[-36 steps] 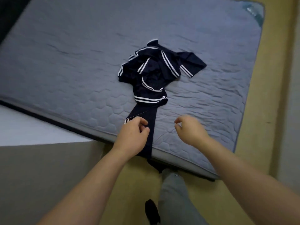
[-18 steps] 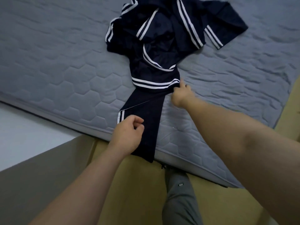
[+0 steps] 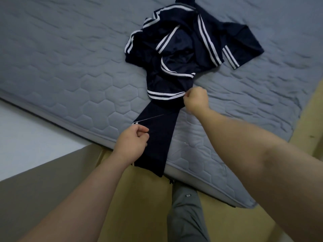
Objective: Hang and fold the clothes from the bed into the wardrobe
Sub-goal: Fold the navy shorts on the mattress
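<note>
Two pinches on navy garment — left hand at leg by mattress edge, right hand at striped hem.

Your left hand pinches the left edge of a navy garment just below the frame's centre, where one long dark panel runs off the edge of the grey quilted mattress. Your right hand, right of centre, grips the garment at a white double stripe. The rest of the garment lies crumpled in the upper middle. Your grey trouser leg stands on the tan floor at bottom centre.
</note>
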`<move>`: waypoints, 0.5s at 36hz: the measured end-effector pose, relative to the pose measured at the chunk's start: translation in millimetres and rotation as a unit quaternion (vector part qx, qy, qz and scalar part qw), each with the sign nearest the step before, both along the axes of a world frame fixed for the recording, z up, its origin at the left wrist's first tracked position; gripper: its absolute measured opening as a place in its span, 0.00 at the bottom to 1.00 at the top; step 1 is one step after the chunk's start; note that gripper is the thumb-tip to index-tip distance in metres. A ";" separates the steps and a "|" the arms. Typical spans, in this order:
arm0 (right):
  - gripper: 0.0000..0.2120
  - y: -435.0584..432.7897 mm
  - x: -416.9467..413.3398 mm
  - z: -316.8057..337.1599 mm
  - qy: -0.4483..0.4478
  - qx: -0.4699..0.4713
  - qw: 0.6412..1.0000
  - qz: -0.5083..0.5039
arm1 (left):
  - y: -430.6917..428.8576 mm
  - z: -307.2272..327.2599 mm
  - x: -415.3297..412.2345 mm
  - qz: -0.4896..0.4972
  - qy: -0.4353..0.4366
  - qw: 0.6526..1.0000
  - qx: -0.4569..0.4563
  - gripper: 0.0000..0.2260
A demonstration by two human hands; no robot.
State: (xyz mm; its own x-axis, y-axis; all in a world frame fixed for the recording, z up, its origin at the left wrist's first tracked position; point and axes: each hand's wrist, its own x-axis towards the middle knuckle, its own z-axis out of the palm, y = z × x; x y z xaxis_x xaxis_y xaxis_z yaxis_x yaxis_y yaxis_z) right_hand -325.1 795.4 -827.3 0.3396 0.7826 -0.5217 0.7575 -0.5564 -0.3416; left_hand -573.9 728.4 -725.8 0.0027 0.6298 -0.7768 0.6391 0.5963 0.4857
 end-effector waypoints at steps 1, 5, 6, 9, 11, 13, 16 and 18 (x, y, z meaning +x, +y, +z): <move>0.08 1.3 -3.3 14.4 0.015 0.019 0.999 -0.022 | 0.9 8.3 -0.5 0.004 -0.006 1.000 0.002 0.05; 0.06 6.2 -13.5 72.4 0.080 0.069 0.988 -0.113 | 5.1 45.0 -3.4 0.020 -0.022 0.999 0.018 0.05; 0.06 7.6 -15.3 87.7 0.093 0.078 0.984 -0.127 | 6.2 55.3 -4.6 0.026 -0.028 0.999 0.022 0.04; 0.08 9.6 -21.7 135.0 0.112 0.095 0.980 -0.134 | 7.3 90.3 -10.3 0.034 -0.038 0.998 0.040 0.03; 0.08 6.2 -28.4 169.9 0.135 0.110 0.975 -0.137 | 6.3 116.4 -14.2 0.031 -0.039 0.997 0.060 0.04; 0.12 -0.4 -36.5 206.6 0.161 0.125 0.970 -0.132 | 5.0 143.3 -17.3 0.019 -0.040 0.996 0.080 0.06; 0.15 -10.6 -51.1 264.7 0.208 0.148 0.958 -0.129 | 6.4 182.3 -19.9 -0.008 -0.050 0.993 0.103 0.05; 0.14 -17.1 -62.2 306.8 0.226 0.179 0.950 -0.118 | 9.3 203.3 -22.1 -0.035 -0.056 0.991 0.120 0.06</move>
State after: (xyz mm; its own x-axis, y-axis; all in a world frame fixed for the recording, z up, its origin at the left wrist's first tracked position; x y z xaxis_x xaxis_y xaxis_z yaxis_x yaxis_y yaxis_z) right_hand -387.4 778.2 -520.5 0.3327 0.8669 -0.3714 0.3562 -0.4801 -0.8016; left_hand -596.0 737.7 -522.5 0.1309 0.7912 -0.5974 0.6096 0.4109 0.6779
